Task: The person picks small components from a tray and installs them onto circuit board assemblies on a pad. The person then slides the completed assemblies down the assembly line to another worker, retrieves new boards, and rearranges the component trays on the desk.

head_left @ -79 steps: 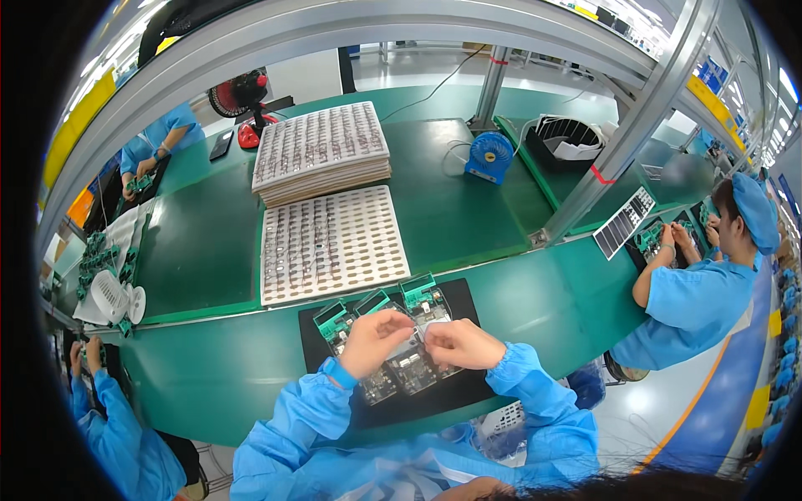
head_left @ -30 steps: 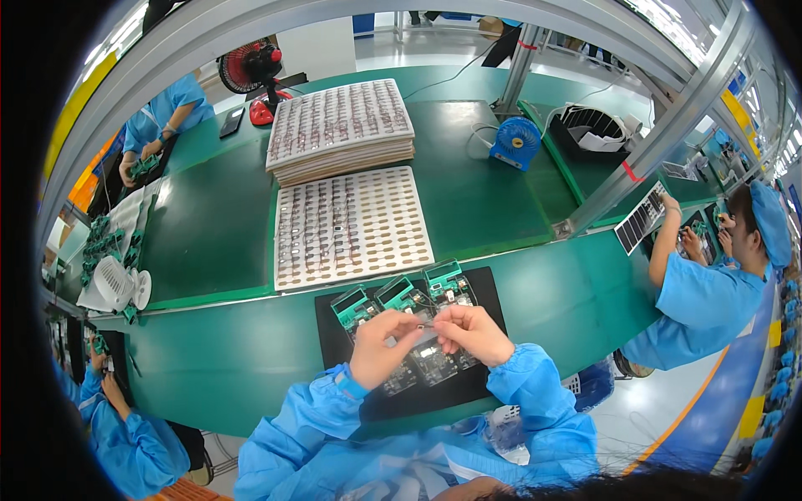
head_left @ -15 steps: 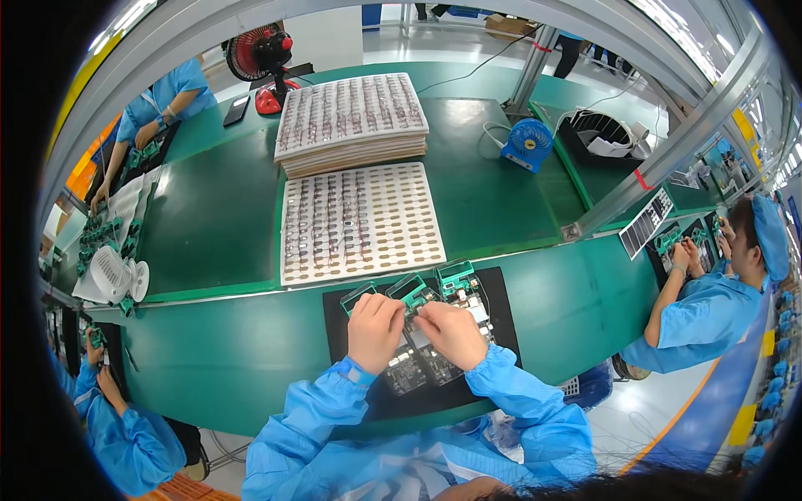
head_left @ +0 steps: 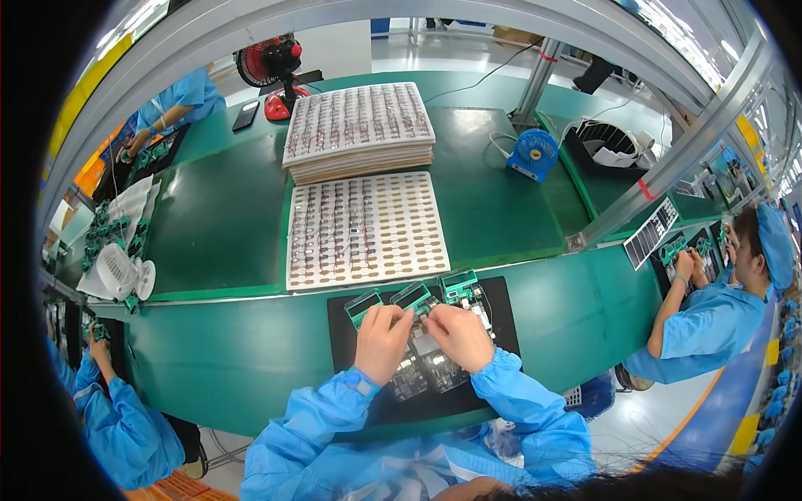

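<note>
On the black mat (head_left: 501, 301) at the tabletop's (head_left: 225, 359) near edge, both hands, left (head_left: 382, 341) and right (head_left: 458, 336), pinch one small green circuit board (head_left: 415, 296) between fingertips (close under the eyes), with the component tray (head_left: 365, 230) just beyond.

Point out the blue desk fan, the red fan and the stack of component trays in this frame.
blue desk fan (head_left: 533, 155), head view, on its round front grille.
red fan (head_left: 269, 60), head view, on its grille, far end of the bench.
stack of component trays (head_left: 357, 121), head view, on the top tray's middle.
</note>
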A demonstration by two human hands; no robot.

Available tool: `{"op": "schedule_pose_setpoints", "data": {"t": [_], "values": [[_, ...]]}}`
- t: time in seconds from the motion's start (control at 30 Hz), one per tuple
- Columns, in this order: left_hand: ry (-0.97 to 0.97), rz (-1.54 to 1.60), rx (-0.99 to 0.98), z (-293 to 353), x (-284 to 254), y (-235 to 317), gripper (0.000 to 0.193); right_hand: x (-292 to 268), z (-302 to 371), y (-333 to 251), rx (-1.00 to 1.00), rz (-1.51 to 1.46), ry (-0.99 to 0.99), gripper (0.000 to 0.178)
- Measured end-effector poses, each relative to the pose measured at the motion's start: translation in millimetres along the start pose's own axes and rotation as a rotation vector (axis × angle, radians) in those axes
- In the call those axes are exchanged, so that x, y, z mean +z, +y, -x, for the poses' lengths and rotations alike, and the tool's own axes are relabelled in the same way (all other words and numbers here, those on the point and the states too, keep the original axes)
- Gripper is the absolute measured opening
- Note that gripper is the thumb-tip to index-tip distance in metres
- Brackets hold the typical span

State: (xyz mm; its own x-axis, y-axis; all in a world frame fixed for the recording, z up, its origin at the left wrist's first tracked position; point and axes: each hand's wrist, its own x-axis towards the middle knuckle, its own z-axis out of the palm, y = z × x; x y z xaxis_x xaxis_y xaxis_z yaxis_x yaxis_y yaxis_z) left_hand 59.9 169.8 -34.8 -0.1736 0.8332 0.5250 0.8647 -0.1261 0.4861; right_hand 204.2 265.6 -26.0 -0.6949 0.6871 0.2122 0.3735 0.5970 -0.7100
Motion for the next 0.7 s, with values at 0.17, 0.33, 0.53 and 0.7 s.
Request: {"op": "schedule_pose_setpoints", "data": {"t": [0.17, 0.33, 0.53, 0.7], "values": [[-0.036, -0.204, 0.046, 2.5, -4.8, 3.2, 0.033, -5.1, 1.7, -1.3, 0.012, -0.055, 0.011, 0.014], [-0.101, -0.267, 0.065, 9.0, -6.2, -0.2, 0.041, -11.3, 5.4, -4.1, 0.238, -0.280, -0.103, 0.010], [-0.123, -0.144, 0.011, 12.6, -22.5, 8.5, 0.047, -30.2, 21.9, -13.3, 0.350, -0.459, -0.142, 0.010], [-0.187, 0.778, -0.414, 41.4, -44.9, 21.8, 0.036, -16.2, 28.0, -41.6, 0.442, -0.934, -0.268, 0.013]]}}
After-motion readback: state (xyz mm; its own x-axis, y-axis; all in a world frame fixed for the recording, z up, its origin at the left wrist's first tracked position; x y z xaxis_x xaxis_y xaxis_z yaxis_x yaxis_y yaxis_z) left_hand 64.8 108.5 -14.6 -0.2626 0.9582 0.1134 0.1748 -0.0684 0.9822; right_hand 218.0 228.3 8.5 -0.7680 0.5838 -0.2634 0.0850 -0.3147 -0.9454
